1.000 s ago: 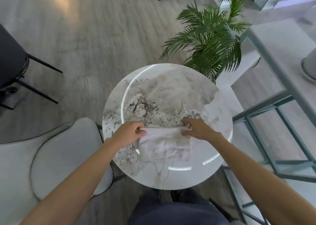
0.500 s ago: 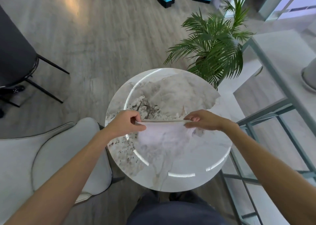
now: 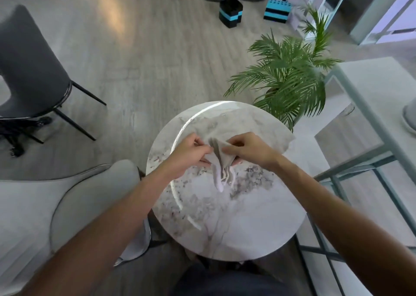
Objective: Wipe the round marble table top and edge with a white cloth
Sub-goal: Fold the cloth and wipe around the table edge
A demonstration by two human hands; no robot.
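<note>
While the round white-and-grey marble table top [image 3: 225,217] lies bare below, the left hand [image 3: 188,155] and right hand [image 3: 249,149] both pinch the bunched white cloth [image 3: 221,167], fingers closed on its folds, its tail hanging above the marble.

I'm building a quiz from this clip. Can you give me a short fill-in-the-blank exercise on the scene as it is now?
1. The white cloth is held by ____ hands.
2. The marble table has a ____ top.
3. The potted palm stands at the table's far ____ side.
4. The cloth hangs bunched, not spread ____ on the table.

Missing words: both; round; right; flat
</note>
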